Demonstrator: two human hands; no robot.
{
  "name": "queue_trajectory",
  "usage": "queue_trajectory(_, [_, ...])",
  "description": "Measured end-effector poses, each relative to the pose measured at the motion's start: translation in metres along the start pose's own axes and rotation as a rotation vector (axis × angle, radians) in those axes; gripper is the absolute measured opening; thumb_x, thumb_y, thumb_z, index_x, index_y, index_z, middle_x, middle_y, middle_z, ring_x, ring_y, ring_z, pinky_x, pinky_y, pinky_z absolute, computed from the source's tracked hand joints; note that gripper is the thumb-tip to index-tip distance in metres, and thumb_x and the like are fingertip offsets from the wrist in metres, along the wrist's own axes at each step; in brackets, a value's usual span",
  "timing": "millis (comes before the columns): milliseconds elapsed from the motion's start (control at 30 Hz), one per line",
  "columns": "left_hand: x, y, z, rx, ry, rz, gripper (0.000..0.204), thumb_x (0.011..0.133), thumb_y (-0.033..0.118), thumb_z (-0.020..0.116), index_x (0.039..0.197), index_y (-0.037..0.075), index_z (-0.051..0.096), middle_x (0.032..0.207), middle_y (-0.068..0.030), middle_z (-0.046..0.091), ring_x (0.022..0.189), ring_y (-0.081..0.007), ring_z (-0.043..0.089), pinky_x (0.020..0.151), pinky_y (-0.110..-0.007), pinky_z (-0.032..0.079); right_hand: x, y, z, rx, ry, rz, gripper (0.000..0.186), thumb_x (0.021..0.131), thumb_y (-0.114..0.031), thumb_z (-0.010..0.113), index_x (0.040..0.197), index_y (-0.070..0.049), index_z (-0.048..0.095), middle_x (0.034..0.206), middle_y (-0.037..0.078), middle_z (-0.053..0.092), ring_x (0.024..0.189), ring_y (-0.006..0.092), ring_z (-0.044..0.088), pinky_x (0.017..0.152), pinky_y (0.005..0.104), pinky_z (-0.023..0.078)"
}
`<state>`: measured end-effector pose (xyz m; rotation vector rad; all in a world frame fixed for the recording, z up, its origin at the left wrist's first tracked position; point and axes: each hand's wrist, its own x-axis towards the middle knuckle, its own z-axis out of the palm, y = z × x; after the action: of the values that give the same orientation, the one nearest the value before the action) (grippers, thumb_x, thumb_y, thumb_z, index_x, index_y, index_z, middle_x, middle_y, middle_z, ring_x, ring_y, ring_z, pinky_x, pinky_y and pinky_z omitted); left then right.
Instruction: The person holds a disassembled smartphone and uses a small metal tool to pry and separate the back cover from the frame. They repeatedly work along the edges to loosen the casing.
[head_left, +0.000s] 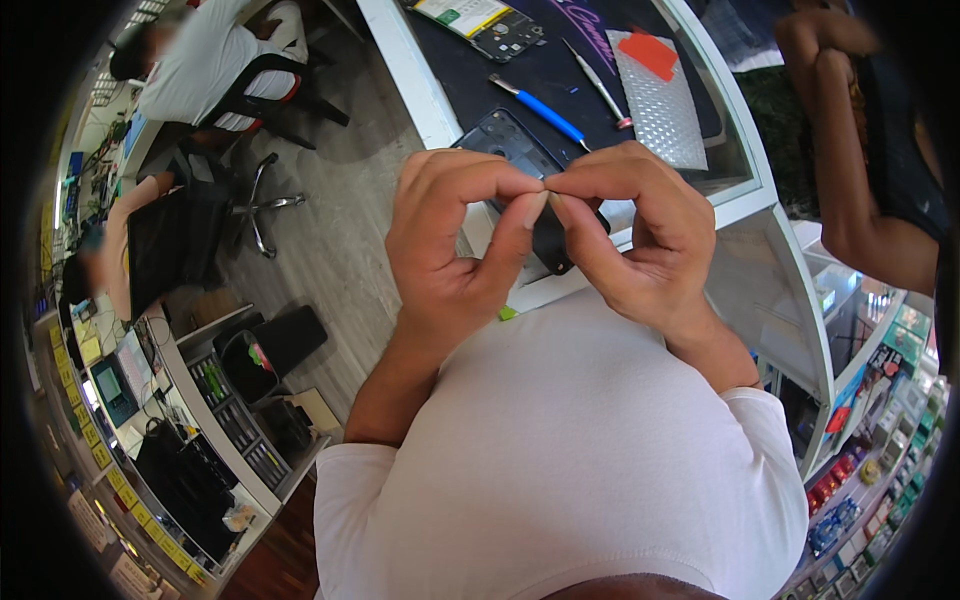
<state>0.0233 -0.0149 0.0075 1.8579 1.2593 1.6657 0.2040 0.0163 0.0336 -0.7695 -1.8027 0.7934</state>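
Observation:
Over the counter, my left hand [450, 220] and my right hand [645, 220] meet fingertip to fingertip. On each, thumb and forefinger are pinched together; anything between them is too small or hidden to make out. Beneath the fingers lies a dark phone housing [515, 142], partly covered by my hands. Just beyond it rests a brush-like tool with a blue handle [548, 112]. Farther back are a slim screwdriver [597, 82] and an opened phone [482, 28] with its battery and circuit board exposed. A bubble-wrap pouch [668, 120] with a red piece [650, 54] on it lies to the right.
A dark mat [440, 75] covers part of the white-edged counter [410, 75]. Beyond the right edge stands a person with folded arms [840, 150]. At the left, two people sit by a long workbench, near a wheeled chair base [262, 205]. Display shelves [850, 500] stand at lower right.

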Motion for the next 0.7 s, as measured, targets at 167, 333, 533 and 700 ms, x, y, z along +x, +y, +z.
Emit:
queue_trajectory(167, [0.003, 0.004, 0.005, 0.003, -0.008, -0.009, 0.019, 0.082, 0.000, 0.079, 0.096, 0.008, 0.069, 0.092, -0.0047, 0.070, 0.086, -0.0268, 0.063, 0.080, -0.038, 0.048, -0.012, 0.006, 0.003, 0.027, 0.054, 0.048, 0.017, 0.085, 0.009, 0.074, 0.100, 0.001, 0.072, 0.094, 0.011, 0.072, 0.081, 0.0171, 0.066, 0.072, 0.0287, 0.052])
queue_trajectory(333, [-0.002, -0.003, 0.012, -0.041, 0.023, 0.012, 0.019, 0.083, -0.001, 0.077, 0.097, 0.007, 0.066, 0.092, -0.0060, 0.069, 0.085, -0.0256, 0.062, 0.078, -0.037, 0.048, -0.016, 0.009, 0.010, 0.221, 0.085, 0.281, 0.013, 0.091, 0.007, 0.072, 0.103, 0.003, 0.070, 0.097, 0.008, 0.068, 0.086, 0.0123, 0.060, 0.082, 0.0263, 0.049])
queue_trajectory(533, [-0.003, -0.004, 0.011, -0.025, 0.027, 0.032, 0.018, 0.084, -0.001, 0.076, 0.095, 0.007, 0.064, 0.094, -0.0052, 0.067, 0.091, -0.0258, 0.061, 0.082, -0.038, 0.050, -0.014, 0.017, 0.013, 0.270, 0.049, 0.386, 0.007, 0.096, 0.001, 0.071, 0.101, 0.001, 0.067, 0.097, 0.004, 0.066, 0.086, 0.0089, 0.060, 0.079, 0.0239, 0.049])
queue_trajectory(700, [0.002, 0.003, 0.008, -0.061, -0.019, 0.038, 0.015, 0.086, 0.000, 0.075, 0.096, 0.007, 0.065, 0.097, -0.0055, 0.067, 0.094, -0.0254, 0.061, 0.086, -0.037, 0.049, -0.003, 0.039, 0.005, 0.257, 0.102, 0.509, 0.010, 0.097, -0.003, 0.074, 0.105, 0.000, 0.070, 0.093, 0.003, 0.069, 0.085, 0.0079, 0.063, 0.078, 0.0235, 0.050])
